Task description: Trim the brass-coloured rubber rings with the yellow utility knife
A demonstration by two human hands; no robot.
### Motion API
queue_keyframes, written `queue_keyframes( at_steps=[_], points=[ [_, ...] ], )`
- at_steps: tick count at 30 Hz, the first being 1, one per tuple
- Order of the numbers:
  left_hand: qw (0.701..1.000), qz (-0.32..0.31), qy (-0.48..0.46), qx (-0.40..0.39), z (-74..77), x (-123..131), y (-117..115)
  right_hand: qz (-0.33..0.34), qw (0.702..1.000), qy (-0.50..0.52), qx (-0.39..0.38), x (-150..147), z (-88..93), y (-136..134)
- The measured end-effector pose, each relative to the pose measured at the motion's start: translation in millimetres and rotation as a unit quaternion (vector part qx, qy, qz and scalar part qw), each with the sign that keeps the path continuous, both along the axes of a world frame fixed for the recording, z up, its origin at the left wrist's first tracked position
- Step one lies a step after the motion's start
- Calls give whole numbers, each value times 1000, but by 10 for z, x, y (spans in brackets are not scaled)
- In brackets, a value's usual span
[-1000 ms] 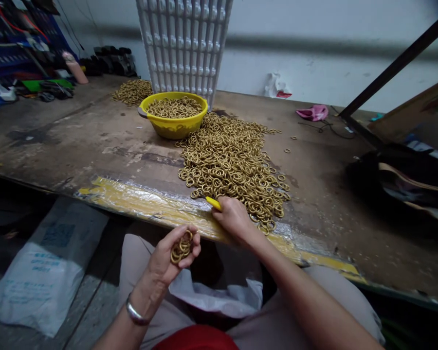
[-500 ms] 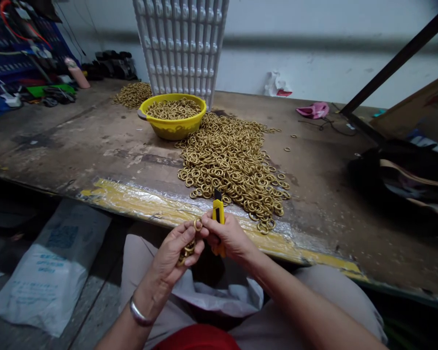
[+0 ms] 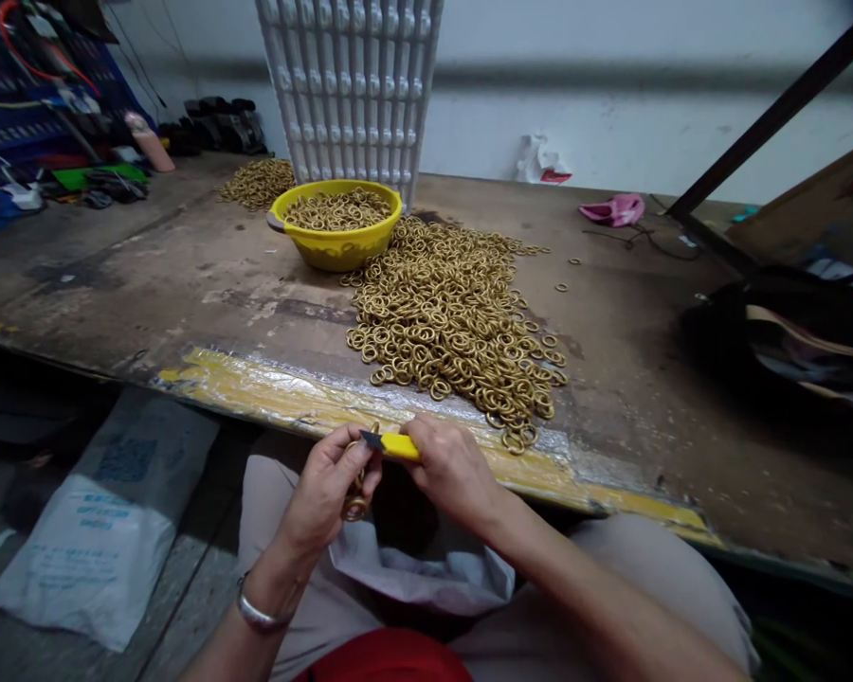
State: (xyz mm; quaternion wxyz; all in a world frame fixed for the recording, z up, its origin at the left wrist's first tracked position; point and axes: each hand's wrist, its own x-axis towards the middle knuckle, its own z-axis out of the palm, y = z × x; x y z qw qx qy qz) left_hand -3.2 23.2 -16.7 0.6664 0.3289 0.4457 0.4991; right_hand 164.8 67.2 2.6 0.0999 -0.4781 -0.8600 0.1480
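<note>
Golden rings (image 3: 356,509), likely light, stiff, slick, best held by rims, are sitting pinched in the left grip (image 3: 327,478), nearer than the bowl (image 3: 341,250); the right grip (image 3: 455,464) is clasping a cutter (image 3: 400,446).

You sit in a workshop, at a scuffed, taped desk (image 3: 185,275) with heaped metal rings (image 3: 447,313) and a filled basin (image 3: 341,250).

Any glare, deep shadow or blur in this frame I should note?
Head view, front: glare streaks the shiny tape along the table; head view, right: a black bag-like item sinks into shadow; head view, centre: rings in the left hand look slightly soft.
</note>
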Motion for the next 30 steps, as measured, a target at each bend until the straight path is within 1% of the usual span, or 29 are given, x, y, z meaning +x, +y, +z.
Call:
queue_keyframes(
  at_steps=[2, 4, 6, 8, 10, 12, 14, 16, 18, 20, 22, 24, 25, 27, 30],
  points=[
    [1000, -5, 17, 15, -6, 3, 13, -6, 1000, -19, 8, -1, 3, -7],
    [999, -25, 38, 29, -15, -6, 27, -10, 999, -32, 9, -1, 14, -8],
    [996, -52, 61, 42, -15, -30, 37, -12, 999, -42, -3, -6, 28, 5],
    [991, -68, 96, 60, 18, -57, 31, -10, 999, -46, -22, -11, 32, 44],
    [983, -69, 137, 100, 106, -72, 5, -21, 997, -64, -37, -5, 21, 114],
    [968, -83, 169, 165, 239, -62, -38, -56, 993, -99, -42, 27, -1, 208],
    [949, -125, 183, 225, 361, -25, -78, -103, 987, -122, -25, 83, -19, 302],
    [934, -159, 204, 247, 402, 33, -96, -133, 985, -110, 9, 142, -32, 372],
    [926, -162, 244, 239, 330, 98, -95, -142, 985, -91, 37, 184, -51, 414],
    [916, -156, 298, 220, 172, 154, -94, -150, 983, -88, 53, 201, -86, 440],
    [899, -166, 351, 203, -2, 195, -107, -167, 979, -100, 64, 199, -129, 469],
    [879, -177, 388, 213, -129, 221, -130, -180, 975, -117, 64, 187, -162, 507],
    [871, -176, 399, 227, -165, 230, -140, -180, 974, -125, 60, 182, -172, 526],
    [859, -167, 408, 259, -190, 237, -148, -174, 974, -132, 54, 177, -178, 557],
    [860, -159, 405, 266, -181, 210, -142, -177, 977, -107, 58, 200, -170, 564]
  ],
)
